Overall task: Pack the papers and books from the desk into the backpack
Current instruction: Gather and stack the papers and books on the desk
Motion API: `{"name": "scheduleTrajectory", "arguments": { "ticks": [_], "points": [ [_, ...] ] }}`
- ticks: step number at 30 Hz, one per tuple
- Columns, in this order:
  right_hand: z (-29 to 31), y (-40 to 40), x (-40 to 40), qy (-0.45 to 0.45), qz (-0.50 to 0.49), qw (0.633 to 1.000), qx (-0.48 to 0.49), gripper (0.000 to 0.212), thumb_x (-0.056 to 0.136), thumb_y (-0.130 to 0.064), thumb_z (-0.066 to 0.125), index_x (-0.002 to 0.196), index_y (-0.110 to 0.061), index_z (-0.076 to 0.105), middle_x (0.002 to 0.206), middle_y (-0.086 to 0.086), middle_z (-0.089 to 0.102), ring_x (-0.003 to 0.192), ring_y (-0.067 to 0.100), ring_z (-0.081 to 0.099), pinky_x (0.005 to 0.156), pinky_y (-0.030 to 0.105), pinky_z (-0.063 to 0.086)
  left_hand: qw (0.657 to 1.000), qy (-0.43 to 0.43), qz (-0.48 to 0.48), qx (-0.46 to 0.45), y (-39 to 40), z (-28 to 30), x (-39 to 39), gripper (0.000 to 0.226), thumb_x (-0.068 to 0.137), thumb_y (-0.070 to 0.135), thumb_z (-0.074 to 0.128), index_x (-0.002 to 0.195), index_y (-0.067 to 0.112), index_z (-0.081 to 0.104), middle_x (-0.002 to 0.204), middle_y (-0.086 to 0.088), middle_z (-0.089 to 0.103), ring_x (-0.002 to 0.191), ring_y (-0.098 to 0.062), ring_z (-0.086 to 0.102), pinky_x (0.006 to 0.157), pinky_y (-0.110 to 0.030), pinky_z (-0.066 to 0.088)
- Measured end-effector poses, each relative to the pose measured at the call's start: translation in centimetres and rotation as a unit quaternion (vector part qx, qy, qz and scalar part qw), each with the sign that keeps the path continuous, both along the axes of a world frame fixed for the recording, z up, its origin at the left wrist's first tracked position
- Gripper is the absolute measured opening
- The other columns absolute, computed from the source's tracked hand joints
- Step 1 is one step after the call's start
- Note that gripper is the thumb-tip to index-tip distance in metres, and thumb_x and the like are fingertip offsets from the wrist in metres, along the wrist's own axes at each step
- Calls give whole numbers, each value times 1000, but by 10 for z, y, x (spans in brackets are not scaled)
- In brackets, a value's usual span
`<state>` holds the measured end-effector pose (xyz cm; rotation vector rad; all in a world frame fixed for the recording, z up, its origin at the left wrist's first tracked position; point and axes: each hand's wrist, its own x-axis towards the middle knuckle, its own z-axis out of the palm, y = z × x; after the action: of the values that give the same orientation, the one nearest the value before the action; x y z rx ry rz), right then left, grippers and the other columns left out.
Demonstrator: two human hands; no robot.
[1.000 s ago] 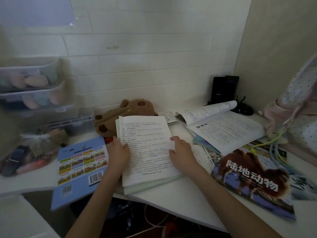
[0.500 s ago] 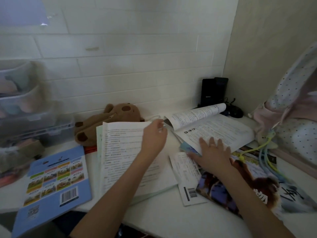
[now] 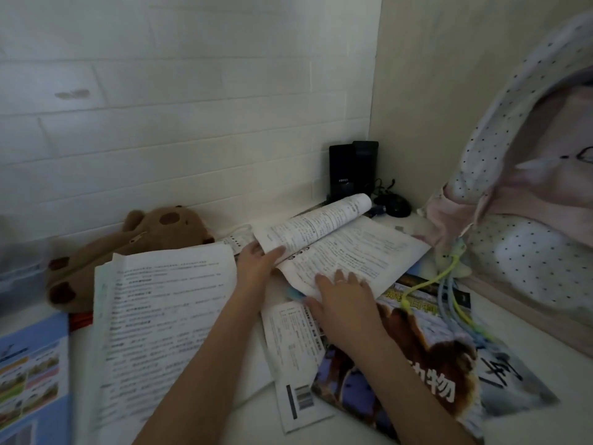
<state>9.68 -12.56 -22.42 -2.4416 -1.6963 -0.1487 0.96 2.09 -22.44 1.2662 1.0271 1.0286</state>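
Observation:
An open booklet (image 3: 359, 252) with a curled-over page lies at the back of the white desk (image 3: 369, 425). My left hand (image 3: 256, 261) holds the edge of that curled page. My right hand (image 3: 343, 297) lies flat, fingers spread, on the booklet's lower page. A stack of printed papers (image 3: 160, 316) lies to the left under my left forearm. An animal picture book (image 3: 417, 364) and a white leaflet with a barcode (image 3: 295, 364) lie on the right. A blue book (image 3: 29, 374) sits at the left edge. The dotted pink-and-white backpack (image 3: 519, 220) stands at the right.
A brown plush toy (image 3: 128, 245) lies behind the papers against the wall. Black speakers (image 3: 349, 171) and a black mouse (image 3: 396, 205) stand in the back corner. Coloured cords (image 3: 449, 300) hang from the backpack over the picture book.
Both hands left the paper stack and moved right to the open booklet. My left hand took hold of its curled page and my right hand came to rest on its lower page.

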Motion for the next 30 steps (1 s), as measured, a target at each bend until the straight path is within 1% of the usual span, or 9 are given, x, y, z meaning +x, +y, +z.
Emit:
{"name": "scheduleTrajectory", "arguments": {
  "ticks": [3, 5, 8, 11, 12, 14, 18, 20, 30],
  "points": [
    [-4, -1, 1, 58, -5, 998, 17, 48, 97, -52, 30, 139, -31, 37, 151, 11, 31, 142, 29, 21, 110, 63, -3, 994, -99, -35, -40, -6, 14, -8, 43, 87, 54, 47, 104, 23, 71, 107, -8, 71, 106, -23, 63, 102, -39, 41],
    [-4, -1, 3, 111, -6, 994, 19, 42, 97, -50, 31, 138, -42, 36, 156, 3, 21, 146, 24, 9, 102, 71, -12, 990, -124, -70, -16, -7, 15, -13, 60, 96, 44, 26, 84, 17, 78, 88, -9, 75, 101, -22, 63, 97, -29, 37],
    [-2, -1, 8, 146, 13, 989, 29, 39, 94, -46, 36, 132, -45, 43, 151, -5, 32, 144, 23, 14, 106, 68, 0, 991, 60, -105, 55, -17, 13, -10, 54, 94, 24, 32, 67, 11, 77, 72, 3, 75, 87, -9, 64, 89, -24, 41],
    [6, -5, 12, 201, 9, 977, 70, 34, 89, -43, 47, 121, -35, 57, 129, -5, 56, 127, 20, 41, 105, 47, 28, 924, 300, -93, 216, -13, -1, -4, 21, 85, 26, 62, 101, 18, 72, 101, 5, 71, 96, -10, 61, 83, -19, 44],
    [10, -6, 13, 268, -1, 958, 103, 32, 89, -43, 52, 116, -30, 61, 120, -5, 60, 118, 18, 49, 98, 36, 38, 906, 333, -85, 248, -12, -5, -2, 34, 81, 27, 68, 113, 18, 65, 116, -1, 65, 107, -16, 57, 91, -26, 43],
    [17, -7, 16, 418, -54, 878, 226, 26, 90, -40, 55, 111, -27, 63, 112, -13, 55, 111, 11, 51, 89, 26, 44, 916, 317, -76, 233, -10, -6, -2, 58, 77, 27, 74, 129, 16, 51, 130, -6, 53, 118, -22, 49, 97, -30, 38],
    [16, -4, 39, 629, -214, 607, 436, 40, 86, -40, 56, 118, -18, 49, 115, 4, 57, 102, 23, 58, 88, 45, 50, 958, 228, -69, 159, -11, -1, -7, 62, 74, 20, 78, 128, 20, 47, 127, -3, 57, 108, -18, 55, 87, -28, 46],
    [14, -5, 45, 657, -232, 555, 455, 52, 86, -40, 62, 126, -15, 41, 115, 4, 56, 101, 22, 59, 89, 45, 51, 977, 162, -44, 135, -12, 2, -11, 60, 74, 9, 76, 125, 20, 46, 117, -4, 65, 100, -15, 60, 79, -27, 49],
    [13, -4, 45, 609, -166, 703, 329, 39, 91, 1, 48, 126, -17, 49, 112, 4, 58, 90, 18, 56, 70, 32, 47, 995, -21, -94, -23, -20, 41, -23, 59, 82, -6, 55, 129, 28, 50, 108, -4, 62, 89, -26, 66, 69, -34, 58]
  ]
}}
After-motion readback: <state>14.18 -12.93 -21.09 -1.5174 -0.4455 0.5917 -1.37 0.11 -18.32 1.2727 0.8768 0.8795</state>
